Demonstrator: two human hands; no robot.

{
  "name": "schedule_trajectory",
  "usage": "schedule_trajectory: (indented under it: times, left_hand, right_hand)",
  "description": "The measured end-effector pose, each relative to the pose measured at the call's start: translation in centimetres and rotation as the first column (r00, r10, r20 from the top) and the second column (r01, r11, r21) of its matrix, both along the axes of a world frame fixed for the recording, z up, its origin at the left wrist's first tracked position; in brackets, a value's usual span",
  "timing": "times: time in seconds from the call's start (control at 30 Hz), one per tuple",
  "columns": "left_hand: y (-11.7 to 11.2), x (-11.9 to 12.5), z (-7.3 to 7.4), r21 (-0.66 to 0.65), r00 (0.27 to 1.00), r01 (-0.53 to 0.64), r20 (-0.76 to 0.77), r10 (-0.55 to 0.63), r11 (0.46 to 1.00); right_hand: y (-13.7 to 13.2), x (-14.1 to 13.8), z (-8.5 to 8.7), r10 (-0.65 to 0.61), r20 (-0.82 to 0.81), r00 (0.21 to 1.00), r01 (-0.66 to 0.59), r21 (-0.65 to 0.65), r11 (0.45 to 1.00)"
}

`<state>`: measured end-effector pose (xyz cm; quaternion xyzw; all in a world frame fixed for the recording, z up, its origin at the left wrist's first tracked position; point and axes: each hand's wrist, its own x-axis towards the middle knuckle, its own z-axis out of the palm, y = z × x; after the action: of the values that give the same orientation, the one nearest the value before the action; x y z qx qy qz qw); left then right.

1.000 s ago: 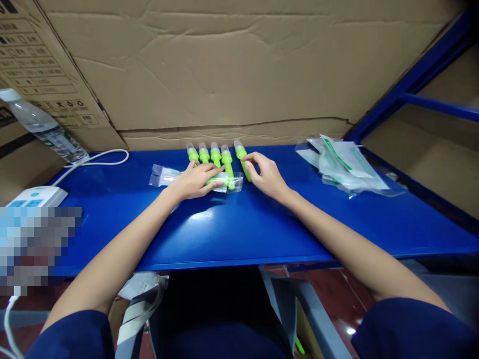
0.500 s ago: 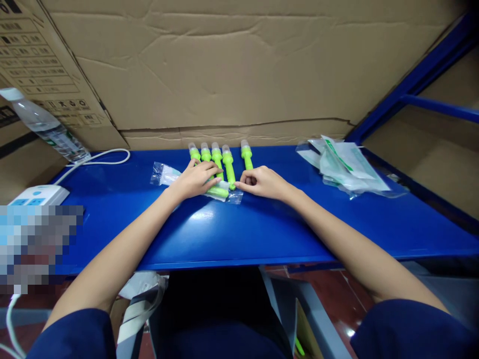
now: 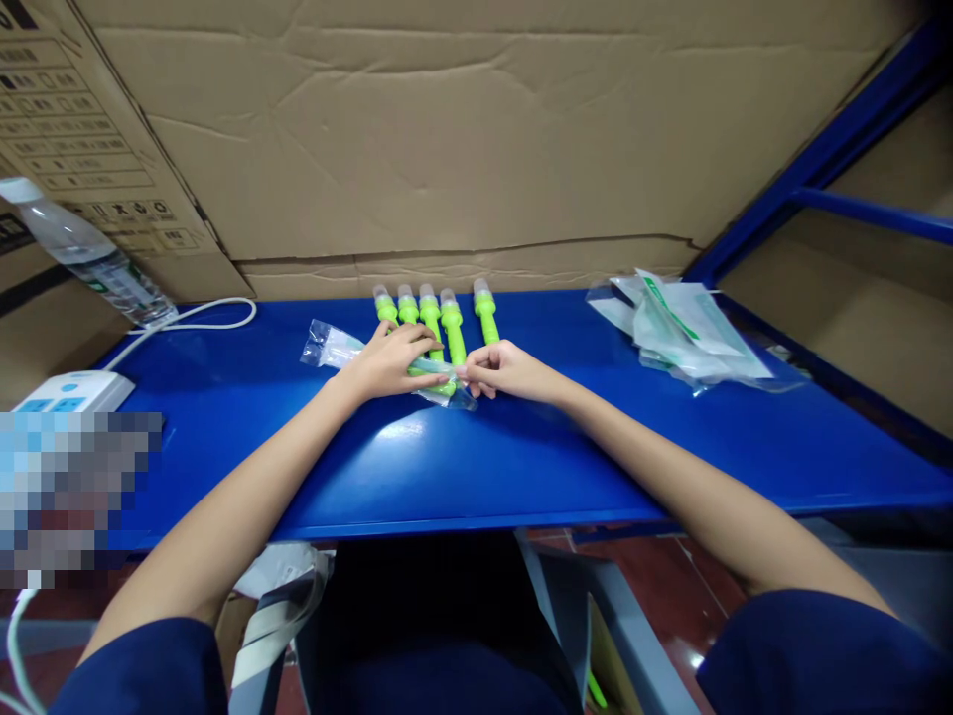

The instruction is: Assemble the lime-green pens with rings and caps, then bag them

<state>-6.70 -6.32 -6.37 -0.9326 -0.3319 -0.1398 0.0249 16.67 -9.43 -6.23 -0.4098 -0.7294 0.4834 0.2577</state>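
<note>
Over a clear plastic packet [image 3: 326, 345] lies my left hand [image 3: 394, 359], its fingers bent across it and holding it against the table. A lime-green stick [image 3: 445, 388] shows at the packet's right end, partly hidden by the film and my fingers. My right hand [image 3: 500, 369] pinches the edge of the packet at that end with thumb and index finger. Behind my hands several lime-green torch-like sticks [image 3: 452, 318] with clear caps lie in a row. One more such stick [image 3: 485, 313] lies apart on the right, its lower end hidden by my right hand.
A stack of clear packets with green print [image 3: 685, 328] lies at the right on the blue table [image 3: 417, 487]. To the left stand a water bottle [image 3: 96, 260] and a white power strip [image 3: 81, 399] with its cable. A cardboard wall [image 3: 476, 149] closes off the back.
My right hand has moved slightly left and now pinches the packet's edge. The packet's right end looks lifted and folded. The separate stick has shifted slightly left.
</note>
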Motion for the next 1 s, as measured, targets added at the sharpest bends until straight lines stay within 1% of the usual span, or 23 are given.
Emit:
schedule_trajectory:
  times: [0.13,0.3,0.37,0.47,0.53,0.63,0.73,0.8,0.87,0.93,1.0]
  left_hand:
    - [-0.2,0.4,-0.1,0.027,0.999,0.008,0.034,-0.009,1.000]
    - [-0.1,0.9,-0.1,0.115,0.996,0.069,0.046,-0.075,0.991]
    - [-0.1,1.0,-0.3,0.084,0.994,0.098,0.042,-0.101,0.992]
    - [-0.2,1.1,-0.4,-0.029,0.992,0.114,0.065,-0.112,0.993]
    - [-0.4,1.2,-0.3,-0.069,0.991,0.120,0.068,-0.115,0.990]
    - [-0.5,1.3,-0.1,-0.106,0.988,0.139,0.079,-0.131,0.985]
    - [-0.3,1.3,-0.1,-0.155,0.984,0.154,0.119,-0.136,0.976]
    - [-0.1,1.2,-0.3,-0.189,0.986,0.142,0.118,-0.122,0.972]
    - [0.0,1.1,-0.5,-0.202,0.991,0.101,0.110,-0.080,0.974]
    - [0.0,1.0,-0.6,-0.170,0.995,0.052,0.098,-0.036,0.984]
    - [-0.3,1.0,-0.6,-0.095,0.997,0.018,0.074,-0.011,0.995]
  right_hand:
    - [0.1,-0.6,-0.8,-0.102,-0.152,0.983,0.081,-0.138,0.987]
    - [0.3,-0.5,-1.2,-0.150,-0.265,0.953,0.089,-0.230,0.969]
    - [0.3,-0.4,-1.4,-0.172,-0.287,0.942,0.099,-0.252,0.962]
    - [0.5,-0.4,-1.8,-0.199,-0.321,0.926,0.108,-0.280,0.954]
    - [0.6,-0.5,-2.0,-0.217,-0.345,0.913,0.113,-0.297,0.948]
    - [0.6,-0.5,-2.2,-0.231,-0.356,0.906,0.120,-0.307,0.944]
    - [0.6,-0.4,-1.9,-0.225,-0.335,0.915,0.124,-0.298,0.947]
    - [0.6,-0.3,-1.6,-0.217,-0.316,0.924,0.121,-0.298,0.947]
    - [0.5,-0.3,-1.3,-0.213,-0.297,0.931,0.121,-0.299,0.947]
    - [0.5,-0.3,-1.2,-0.214,-0.283,0.935,0.128,-0.294,0.947]
    - [0.5,-0.3,-1.1,-0.211,-0.272,0.939,0.132,-0.282,0.950]
